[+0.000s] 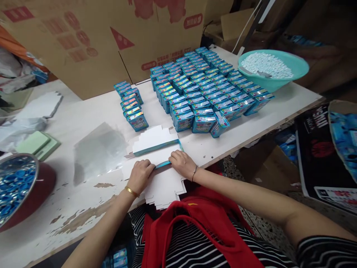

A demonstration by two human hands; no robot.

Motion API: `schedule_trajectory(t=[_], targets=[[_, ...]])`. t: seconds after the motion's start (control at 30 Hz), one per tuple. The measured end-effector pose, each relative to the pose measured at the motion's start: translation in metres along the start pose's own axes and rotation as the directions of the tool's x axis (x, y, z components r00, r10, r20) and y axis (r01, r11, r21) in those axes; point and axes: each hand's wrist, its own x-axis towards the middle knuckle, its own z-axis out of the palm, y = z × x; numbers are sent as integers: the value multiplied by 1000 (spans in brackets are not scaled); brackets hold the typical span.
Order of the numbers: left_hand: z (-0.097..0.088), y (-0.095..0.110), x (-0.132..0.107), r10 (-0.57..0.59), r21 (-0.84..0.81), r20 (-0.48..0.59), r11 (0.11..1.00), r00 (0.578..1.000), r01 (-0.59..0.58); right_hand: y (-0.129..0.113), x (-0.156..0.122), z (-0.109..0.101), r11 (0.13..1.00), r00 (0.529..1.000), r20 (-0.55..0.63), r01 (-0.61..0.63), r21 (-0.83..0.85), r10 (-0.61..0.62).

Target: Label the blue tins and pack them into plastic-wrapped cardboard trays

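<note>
A partly folded cardboard tray (156, 147), white inside with blue outer walls, lies at the table's front edge. My left hand (141, 174) grips its near left corner, fingers curled over the edge. At the near right side, my right hand (182, 163) has its fingers closed on the same wall. Under and in front of the tray is a stack of flat white card blanks (164, 188), hanging over the table edge toward my lap. Behind the tray stands a short row of blue candy packs (137, 121).
Many blue packs (203, 123) stand in rows at centre right. A teal basin (299, 70) holds white pieces. To the left are a clear plastic sheet (97, 156), a green scale (33, 143) and a red bowl (44, 182) of blue items. A large carton (92, 70) blocks the back.
</note>
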Motion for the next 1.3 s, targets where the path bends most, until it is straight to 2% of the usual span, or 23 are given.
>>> schedule_trajectory(t=[0.13, 0.2, 0.27, 0.43, 0.5, 0.57, 0.63, 0.67, 0.73, 0.8, 0.83, 0.9, 0.93, 1.0, 1.1, 1.13, 1.2, 1.3], targets=[[-1, -1, 5, -151, -226, -15, 963, 988, 143, -1, 7, -14, 998, 992, 109, -64, 12, 63], [-5, -4, 9, -197, -275, 55, 939, 979, 204, 0, 9, -17, 996, 986, 149, -82, 31, 76], [-11, -9, 15, -185, -286, 153, 932, 971, 223, 1, 11, -20, 994, 979, 183, -100, 39, 91], [-22, -24, 37, -47, -404, 327, 896, 944, 184, 5, 22, -28, 993, 955, 279, -116, 38, 101], [-22, -31, 45, 6, -528, 427, 814, 904, 244, 8, 26, -31, 992, 945, 315, -117, 55, 94], [-23, -37, 51, 64, -644, 533, 678, 844, 355, 11, 28, -30, 991, 938, 338, -111, 80, 78], [-23, -39, 54, 104, -697, 593, 562, 798, 445, 15, 28, -27, 991, 944, 327, -81, 109, 41], [-22, -38, 53, 105, -705, 602, 535, 791, 465, 17, 28, -25, 991, 951, 310, -54, 125, 13], [-19, -27, 50, 72, -703, 589, 537, 805, 466, 24, 28, -21, 989, 967, 250, 22, 145, -58], [-12, -6, 42, -60, -684, 521, 568, 851, 459, 33, 30, -20, 984, 977, 162, 118, 133, -139], [-8, 7, 39, -154, -670, 455, 590, 877, 451, 38, 32, -22, 980, 979, 104, 165, 111, -176], [-2, 33, 32, -307, -648, 267, 644, 914, 406, 46, 33, -26, 969, 970, -35, 243, 46, -242], [-1, 43, 29, -333, -636, 166, 683, 928, 358, 48, 33, -29, 963, 959, -101, 269, 14, -266], [-7, 51, 24, -275, -574, -10, 789, 961, 220, 47, 25, -35, 959, 939, -198, 282, -26, -281], [-26, 29, 10, -89, -275, -178, 961, 980, 38, 32, -1, -35, 962, 943, -199, 272, -3, -267], [-31, 18, 3, -15, -139, -189, 990, 982, -11, 25, -12, -33, 958, 945, -171, 287, 16, -281], [-38, -5, -12, 141, 70, -121, 989, 982, -134, 14, -30, -24, 934, 932, -106, 353, 57, -346], [-33, -22, -32, 330, 139, 52, 932, 943, -334, 7, -43, -7, 894, 900, -75, 435, 108, -429]])
